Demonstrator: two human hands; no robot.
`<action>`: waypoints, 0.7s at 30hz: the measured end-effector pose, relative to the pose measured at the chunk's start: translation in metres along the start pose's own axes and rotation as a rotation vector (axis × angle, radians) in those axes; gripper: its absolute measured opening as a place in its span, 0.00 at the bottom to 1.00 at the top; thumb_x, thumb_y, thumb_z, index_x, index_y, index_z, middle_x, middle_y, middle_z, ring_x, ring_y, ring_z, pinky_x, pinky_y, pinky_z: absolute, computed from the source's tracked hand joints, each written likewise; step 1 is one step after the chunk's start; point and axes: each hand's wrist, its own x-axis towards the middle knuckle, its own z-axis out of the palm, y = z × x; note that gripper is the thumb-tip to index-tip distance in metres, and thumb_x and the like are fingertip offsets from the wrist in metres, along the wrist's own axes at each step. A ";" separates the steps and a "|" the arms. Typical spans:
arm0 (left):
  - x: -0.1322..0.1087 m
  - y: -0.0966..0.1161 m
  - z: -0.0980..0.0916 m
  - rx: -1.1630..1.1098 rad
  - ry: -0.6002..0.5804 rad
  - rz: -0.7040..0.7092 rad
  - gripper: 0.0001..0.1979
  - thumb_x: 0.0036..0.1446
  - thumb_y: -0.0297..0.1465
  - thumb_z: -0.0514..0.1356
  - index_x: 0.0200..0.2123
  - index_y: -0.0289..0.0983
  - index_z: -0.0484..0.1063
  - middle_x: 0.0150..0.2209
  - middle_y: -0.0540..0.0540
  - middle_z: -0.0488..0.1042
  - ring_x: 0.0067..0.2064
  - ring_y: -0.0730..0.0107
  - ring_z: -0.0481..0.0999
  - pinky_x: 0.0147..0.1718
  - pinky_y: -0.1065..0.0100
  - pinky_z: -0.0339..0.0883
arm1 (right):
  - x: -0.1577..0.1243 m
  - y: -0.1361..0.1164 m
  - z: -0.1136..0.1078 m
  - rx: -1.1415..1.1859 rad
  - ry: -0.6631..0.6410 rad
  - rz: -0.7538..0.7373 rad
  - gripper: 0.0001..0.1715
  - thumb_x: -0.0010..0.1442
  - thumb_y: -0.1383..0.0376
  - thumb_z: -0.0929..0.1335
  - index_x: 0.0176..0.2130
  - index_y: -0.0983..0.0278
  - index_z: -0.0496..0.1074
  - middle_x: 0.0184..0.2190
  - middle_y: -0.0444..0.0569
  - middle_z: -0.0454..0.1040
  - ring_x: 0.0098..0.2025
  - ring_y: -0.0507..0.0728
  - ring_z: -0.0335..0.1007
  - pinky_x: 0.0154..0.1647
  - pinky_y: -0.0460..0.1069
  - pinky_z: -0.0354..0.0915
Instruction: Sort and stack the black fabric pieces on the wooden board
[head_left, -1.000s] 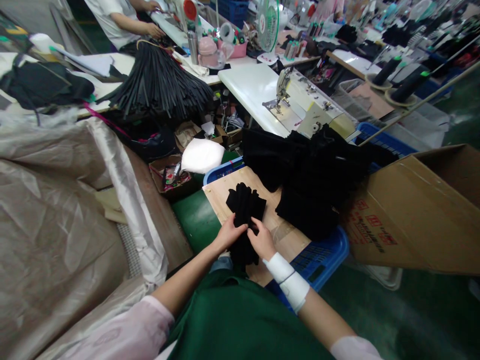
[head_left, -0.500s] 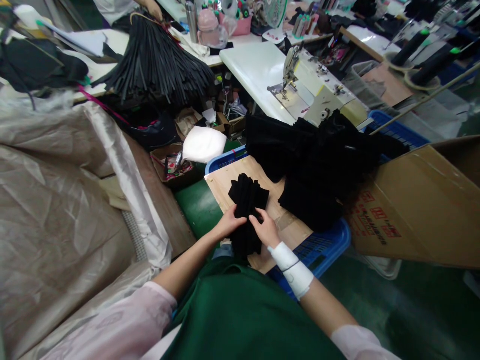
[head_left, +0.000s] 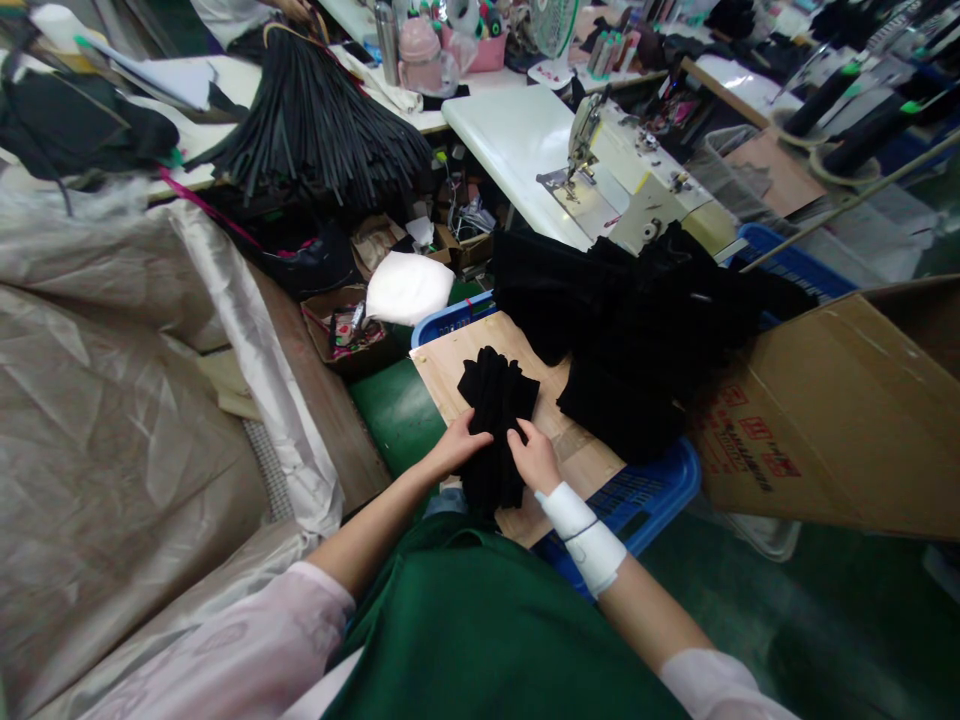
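A bunched stack of black fabric pieces (head_left: 491,400) lies on a tan cardboard sheet (head_left: 450,355) in front of me. My left hand (head_left: 459,443) is closed on the left edge of the fabric, thumb on top. Gripping its right edge is my right hand (head_left: 534,457), with a white wrap (head_left: 581,535) around that wrist. The fingers under the fabric are hidden. Beneath the sheet is a blue plastic basket (head_left: 667,490). A larger heap of black fabric (head_left: 622,310) rests on the basket just beyond the sheet.
A sewing machine (head_left: 637,175) stands on a white table (head_left: 510,125) ahead. At the right is an open cardboard box (head_left: 840,410); a beige cloth-lined bin (head_left: 120,420) fills the left. Black strips (head_left: 322,120) hang from a table, near another person's hand (head_left: 296,10).
My right hand has shifted slightly to the right, widening the gap between my thumbs. The black fabric between my hands looks more rumpled.
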 end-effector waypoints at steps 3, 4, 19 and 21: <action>0.001 -0.001 -0.001 -0.052 -0.019 -0.037 0.27 0.42 0.26 0.62 0.50 0.32 0.70 0.45 0.43 0.79 0.49 0.52 0.77 0.51 0.55 0.70 | -0.002 0.002 -0.001 0.081 0.041 -0.048 0.34 0.56 0.71 0.60 0.62 0.65 0.61 0.53 0.55 0.73 0.56 0.60 0.70 0.57 0.57 0.66; 0.001 -0.002 -0.002 -0.074 -0.023 -0.047 0.28 0.41 0.26 0.63 0.50 0.33 0.70 0.45 0.43 0.79 0.49 0.53 0.77 0.52 0.55 0.70 | -0.003 0.003 -0.002 0.097 0.068 -0.078 0.36 0.55 0.73 0.59 0.63 0.65 0.58 0.54 0.56 0.71 0.57 0.58 0.68 0.58 0.57 0.65; 0.002 -0.003 0.008 -0.012 0.017 0.040 0.34 0.38 0.35 0.73 0.51 0.34 0.70 0.50 0.41 0.76 0.53 0.52 0.75 0.55 0.54 0.67 | 0.000 -0.001 0.001 -0.113 0.093 -0.049 0.13 0.54 0.56 0.69 0.32 0.63 0.79 0.35 0.53 0.77 0.40 0.61 0.74 0.47 0.53 0.69; 0.001 -0.003 0.005 -0.089 -0.007 -0.014 0.35 0.38 0.36 0.73 0.51 0.35 0.70 0.50 0.41 0.77 0.53 0.52 0.75 0.55 0.54 0.67 | 0.002 0.003 0.000 -0.080 0.106 -0.048 0.13 0.55 0.59 0.67 0.30 0.63 0.78 0.33 0.52 0.77 0.39 0.60 0.74 0.46 0.53 0.69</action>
